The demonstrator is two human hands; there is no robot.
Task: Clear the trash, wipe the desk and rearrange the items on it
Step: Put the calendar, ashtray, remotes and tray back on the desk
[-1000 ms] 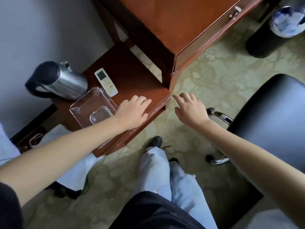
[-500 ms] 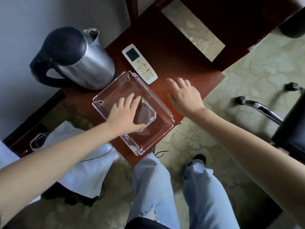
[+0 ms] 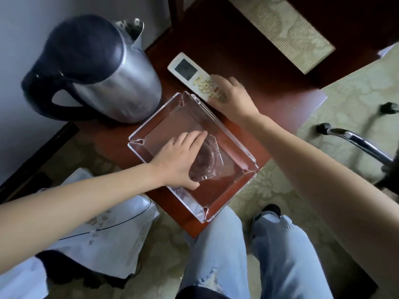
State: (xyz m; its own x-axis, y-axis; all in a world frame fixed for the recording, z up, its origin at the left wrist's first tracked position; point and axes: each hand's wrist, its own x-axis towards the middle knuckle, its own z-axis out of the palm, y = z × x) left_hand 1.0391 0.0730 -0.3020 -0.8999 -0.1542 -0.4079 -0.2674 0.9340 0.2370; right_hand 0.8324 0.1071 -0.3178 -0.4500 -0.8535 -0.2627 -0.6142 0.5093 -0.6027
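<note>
Inside clear tray (image 3: 228, 124), left hand (image 3: 179, 160) clasps glass ashtray (image 3: 208, 164), right hand (image 3: 231, 96) curls over remote (image 3: 187, 69); best lift ashtray straight up, clearing tray walls.

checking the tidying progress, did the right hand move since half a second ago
Yes. The right hand went from beside the clear tray forward, away from the person, onto the remote control's lower end.

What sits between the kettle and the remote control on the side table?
Nothing: in the head view only a bare strip of side table separates the kettle and the remote control.
</note>
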